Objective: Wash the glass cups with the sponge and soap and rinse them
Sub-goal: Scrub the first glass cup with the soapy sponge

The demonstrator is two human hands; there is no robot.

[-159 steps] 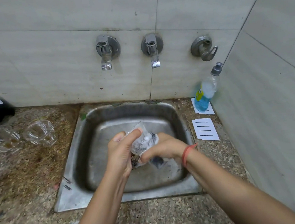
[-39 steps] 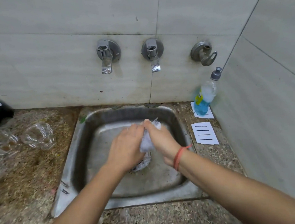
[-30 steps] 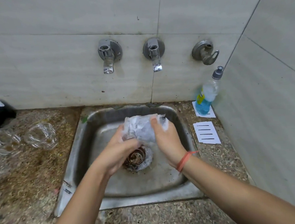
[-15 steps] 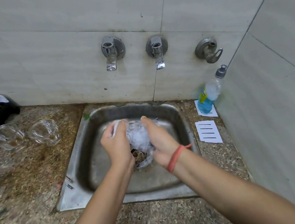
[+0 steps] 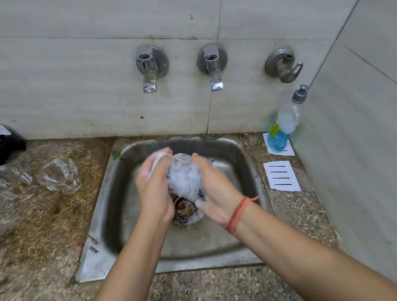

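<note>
**Soaping stage: lathered cup held in both hands over the basin**
White foam now covers much more of the clear glass cup (image 5: 184,177) than it did some seconds ago. The cup is held above the drain of the stainless steel sink (image 5: 99,229). The left hand (image 5: 153,192) curls round its left side and the right hand (image 5: 210,192) wraps round its right side. The sponge cannot be made out. The chrome wall taps (image 5: 148,68) run no water, so rinsing is judged still to come.

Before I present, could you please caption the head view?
Left hand and right hand hold a foamy glass cup over the sink; two cups lie on the counter.
</note>
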